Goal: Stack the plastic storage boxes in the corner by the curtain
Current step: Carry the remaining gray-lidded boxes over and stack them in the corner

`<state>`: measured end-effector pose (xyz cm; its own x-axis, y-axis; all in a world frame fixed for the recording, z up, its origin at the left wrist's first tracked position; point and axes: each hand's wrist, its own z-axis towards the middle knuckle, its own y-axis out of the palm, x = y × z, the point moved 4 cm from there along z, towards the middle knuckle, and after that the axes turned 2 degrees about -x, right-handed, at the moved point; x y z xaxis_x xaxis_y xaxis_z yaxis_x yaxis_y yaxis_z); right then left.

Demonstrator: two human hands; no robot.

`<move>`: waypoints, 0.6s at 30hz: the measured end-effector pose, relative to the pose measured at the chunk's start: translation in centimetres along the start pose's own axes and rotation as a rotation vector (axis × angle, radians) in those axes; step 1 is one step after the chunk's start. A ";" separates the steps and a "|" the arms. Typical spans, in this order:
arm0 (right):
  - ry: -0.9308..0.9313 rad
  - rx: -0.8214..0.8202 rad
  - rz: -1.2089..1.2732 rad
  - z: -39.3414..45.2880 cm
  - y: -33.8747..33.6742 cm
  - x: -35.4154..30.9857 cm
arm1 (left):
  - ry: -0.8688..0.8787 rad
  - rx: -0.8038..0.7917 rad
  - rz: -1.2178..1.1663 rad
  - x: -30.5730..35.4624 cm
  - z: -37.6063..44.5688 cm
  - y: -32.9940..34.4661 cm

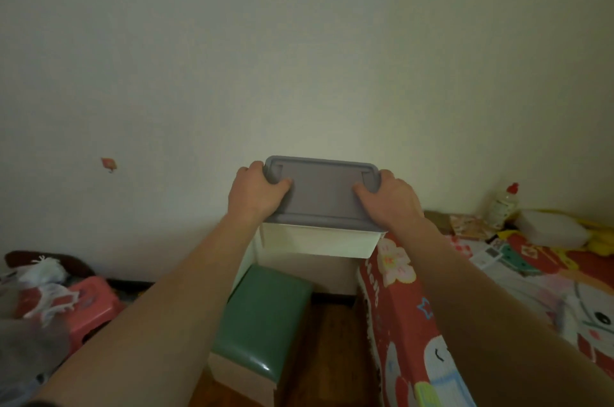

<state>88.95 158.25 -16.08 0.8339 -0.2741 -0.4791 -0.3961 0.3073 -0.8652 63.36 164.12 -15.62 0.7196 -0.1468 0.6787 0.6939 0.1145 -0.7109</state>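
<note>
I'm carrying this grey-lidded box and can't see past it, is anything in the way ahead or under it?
Both hands grip the storage box. A green-topped stool stands just below and ahead of it. No curtain or corner shows here.

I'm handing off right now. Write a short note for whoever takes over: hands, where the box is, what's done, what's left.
Left hand grips the left end of the box lid; right hand grips the right end.
The white storage box with the grey lid is held in the air in front of the wall, above a green stool, with the bed to its right.
Done: one box picked up.
Left: set it down in the corner. No curtain, corner or other boxes in view, so the stack's state is unknown.
</note>
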 end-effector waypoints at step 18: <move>0.124 0.248 -0.076 -3.4 -14.4 1.8 | 0.231 -0.050 -0.073 12.6 -0.1 -2.1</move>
<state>94.86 150.25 -4.95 0.7981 -0.4097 -0.4418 -0.2152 0.4910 -0.8442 71.02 161.91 -5.58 0.6388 -0.3743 0.6722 0.7373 0.0480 -0.6739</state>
